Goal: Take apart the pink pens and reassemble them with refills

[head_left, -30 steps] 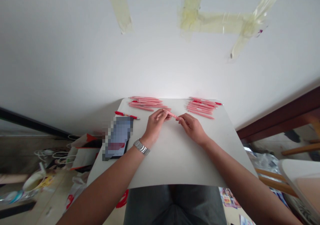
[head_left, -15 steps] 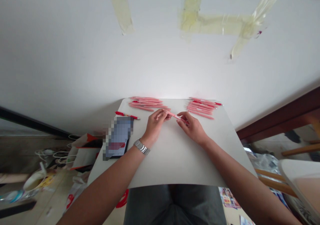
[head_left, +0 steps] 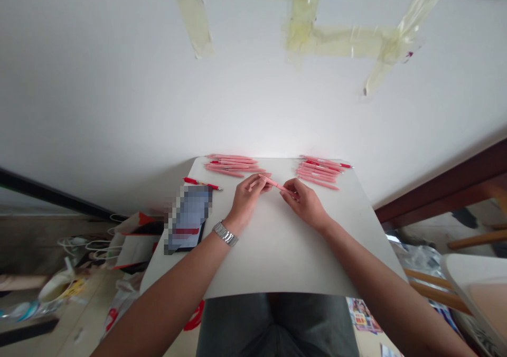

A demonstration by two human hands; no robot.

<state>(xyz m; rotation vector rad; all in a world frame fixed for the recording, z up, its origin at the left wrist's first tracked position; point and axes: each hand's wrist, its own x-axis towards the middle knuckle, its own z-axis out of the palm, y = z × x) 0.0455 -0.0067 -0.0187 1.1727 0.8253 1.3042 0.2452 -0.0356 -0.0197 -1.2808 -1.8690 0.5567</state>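
A pink pen (head_left: 276,184) spans the gap between my two hands, above the white table (head_left: 277,256). My left hand (head_left: 249,190) pinches its upper left end between thumb and fingers. At the lower right end, my right hand (head_left: 303,198) is closed round it, hiding that tip. Behind my left hand lies a loose bunch of pink pens (head_left: 232,164). Another pile of pink and red pens (head_left: 319,172) lies behind my right hand.
A red pen (head_left: 203,183) and a phone with a pixelated screen (head_left: 188,214) lie on the table's left side. The white wall (head_left: 253,98) rises right behind the table. A white seat with wooden legs (head_left: 475,278) stands at the right.
The pen has turned a little about its length: the white marking seen on it before no longer shows. Both hands keep their hold in nearly the same place.
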